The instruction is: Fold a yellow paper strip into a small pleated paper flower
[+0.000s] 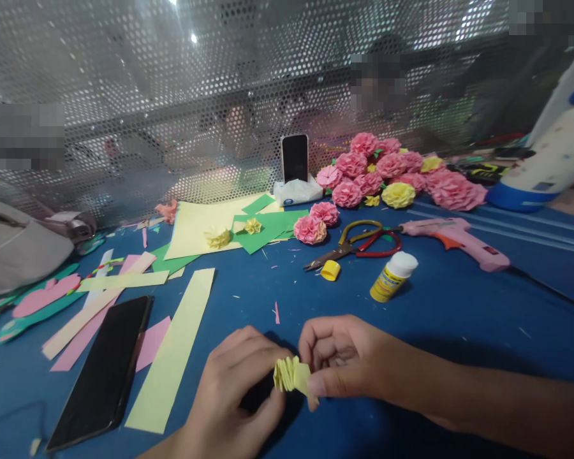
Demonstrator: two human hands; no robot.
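A small yellow paper strip, pleated like an accordion, is held just above the blue tabletop between my two hands. My left hand curls round its left end, with thumb and fingers against the folds. From the other side, my right hand pinches the flatter right end between thumb and fingers. Left of my hands lies a flat pale yellow paper strip. Farther off stand a glue stick with a white base and its yellow cap.
Scissors and a pink glue gun lie behind the glue. Pink paper flowers are heaped at the back. A black phone rests at left, near paper strips. Another phone stands against the perforated metal screen.
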